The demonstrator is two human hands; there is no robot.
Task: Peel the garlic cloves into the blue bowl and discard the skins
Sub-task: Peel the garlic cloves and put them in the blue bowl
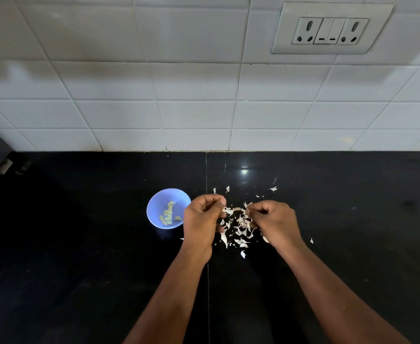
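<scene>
Both hands work low in the centre of the frame, over the skins (pixel 238 227), so scraps fall in one heap. The bowl (pixel 154 207), just left, holds peeled cloves (pixel 168 216). The left hand (pixel 202 219) and right hand (pixel 273 223) are curled; what they pinch is hidden.

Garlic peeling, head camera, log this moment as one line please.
stage: peeling | left hand: fingers curled | right hand: fingers curled | blue bowl: holds peeled cloves | skins: scattered on counter

Home kitchen: black stone counter (pixel 80 244), tiled backsplash (pixel 154 95), wall socket (pixel 331 29).
</scene>
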